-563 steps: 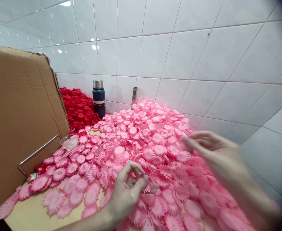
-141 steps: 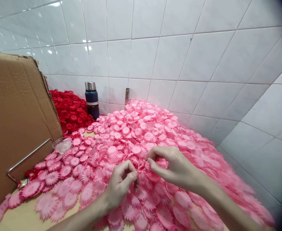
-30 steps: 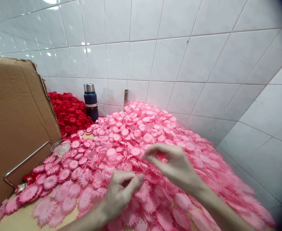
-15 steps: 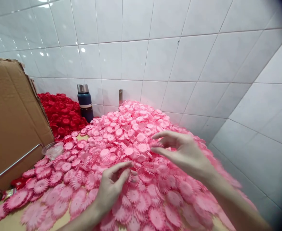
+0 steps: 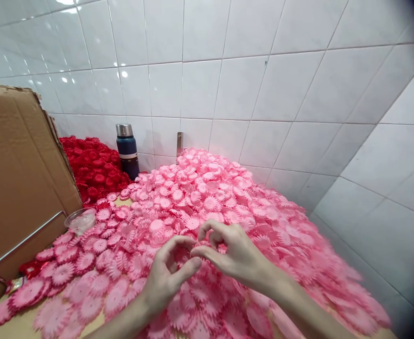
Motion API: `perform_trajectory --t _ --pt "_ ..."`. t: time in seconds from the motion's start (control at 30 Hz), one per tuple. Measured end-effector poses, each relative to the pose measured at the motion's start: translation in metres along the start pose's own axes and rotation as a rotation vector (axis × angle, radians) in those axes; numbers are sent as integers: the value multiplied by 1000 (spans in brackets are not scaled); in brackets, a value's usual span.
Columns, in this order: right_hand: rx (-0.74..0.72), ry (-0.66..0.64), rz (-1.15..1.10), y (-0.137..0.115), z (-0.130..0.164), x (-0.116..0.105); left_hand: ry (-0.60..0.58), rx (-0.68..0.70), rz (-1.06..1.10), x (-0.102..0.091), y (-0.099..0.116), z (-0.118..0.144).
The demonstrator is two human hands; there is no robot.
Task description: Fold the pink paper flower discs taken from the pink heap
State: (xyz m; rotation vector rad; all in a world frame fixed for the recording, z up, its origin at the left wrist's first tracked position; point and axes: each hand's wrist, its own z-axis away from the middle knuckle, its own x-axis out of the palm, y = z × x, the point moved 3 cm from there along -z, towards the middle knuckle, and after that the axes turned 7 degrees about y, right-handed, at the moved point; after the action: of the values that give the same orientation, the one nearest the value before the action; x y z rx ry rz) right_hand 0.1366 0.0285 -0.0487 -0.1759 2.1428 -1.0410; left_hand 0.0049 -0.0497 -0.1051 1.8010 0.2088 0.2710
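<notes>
Pink flower pieces (image 5: 207,202) are heaped across the worktop (image 5: 23,325), and both hands meet over the pile's near slope at lower centre. The left hand (image 5: 167,278) and right hand (image 5: 233,254) curl fingertip to fingertip, pinching what looks like one small piece between them, though it is mostly hidden. A red pile (image 5: 93,169), a flask (image 5: 127,150) and cardboard (image 5: 16,188) lie upper left.

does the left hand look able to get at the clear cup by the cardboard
Probably yes. The cup sits uncovered at the pile's left edge, and only loose pink flowers lie between it and the left hand.
</notes>
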Motion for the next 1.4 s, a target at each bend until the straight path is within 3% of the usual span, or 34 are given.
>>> perform_trajectory --t 0.13,0.37,0.47,0.57,0.67,0.87,0.97,1.17,1.4 --pt "88 -137 -120 6 2 9 -57 8 105 2 -6 0" --pt "112 -172 -270 -1 2 6 -34 60 -1 1 -5 -3" --pt "144 -107 -348 0 -1 -5 -15 40 -28 1 -3 -3" --pt "160 104 -447 9 -4 -20 44 3 -47 0 -3 -2" --pt "124 176 -360 13 -5 -29 108 -14 -61 -1 -4 -1" --pt "13 -71 54 -1 1 -15 150 14 -43 -2 -6 -1" --pt "-47 -147 60 -5 1 -5 123 33 -36 -1 -5 -1" --pt "-56 -62 48 -3 -2 -5 105 62 -81 -1 0 -1" --pt "-75 -84 41 -2 3 -4 73 2 -20 1 3 0"
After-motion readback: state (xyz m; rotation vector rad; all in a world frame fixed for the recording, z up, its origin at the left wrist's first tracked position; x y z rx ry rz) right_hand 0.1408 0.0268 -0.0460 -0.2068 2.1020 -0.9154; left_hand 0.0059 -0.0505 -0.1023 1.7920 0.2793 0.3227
